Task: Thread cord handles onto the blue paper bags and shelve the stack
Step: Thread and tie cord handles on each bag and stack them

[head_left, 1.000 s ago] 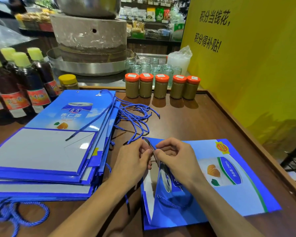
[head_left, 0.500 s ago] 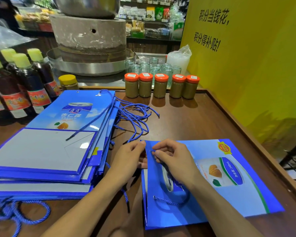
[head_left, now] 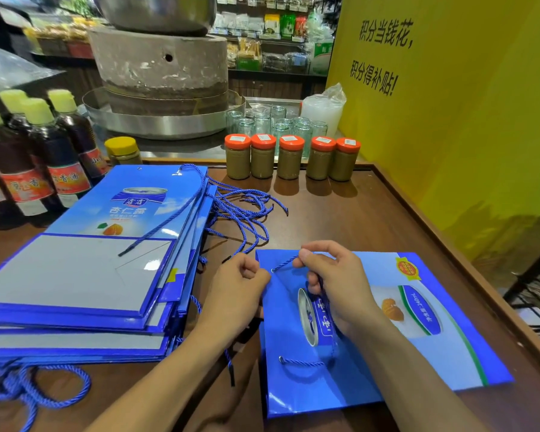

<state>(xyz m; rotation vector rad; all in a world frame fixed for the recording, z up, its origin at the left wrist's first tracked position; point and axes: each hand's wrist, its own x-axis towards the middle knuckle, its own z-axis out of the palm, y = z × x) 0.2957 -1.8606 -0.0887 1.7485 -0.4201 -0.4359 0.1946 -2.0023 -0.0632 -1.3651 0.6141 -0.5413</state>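
Observation:
A flat blue paper bag (head_left: pixel 418 344) lies on the wooden counter in front of me. A blue cord handle (head_left: pixel 286 263) runs from the upper eyelet near the bag's top edge to my right hand (head_left: pixel 334 282), which pinches it; the cord passes under that hand to the lower eyelet (head_left: pixel 282 359). My left hand (head_left: pixel 237 285) is curled at the bag's left edge beside the upper eyelet, and what it pinches is hidden. A stack of blue bags (head_left: pixel 85 269) lies to the left, with loose blue cords (head_left: pixel 243 213) beside it.
Five orange-lidded jars (head_left: pixel 290 157) line the counter's back edge, with glass jars behind them. Dark bottles with green caps (head_left: pixel 28 163) stand at the far left. A stone mill (head_left: pixel 159 67) is behind. A yellow wall (head_left: pixel 449 120) bounds the right side.
The bag's top flap, lifted earlier, now lies flat. My right hand has drawn the cord out of the upper eyelet toward the right, and my left hand stays at the edge.

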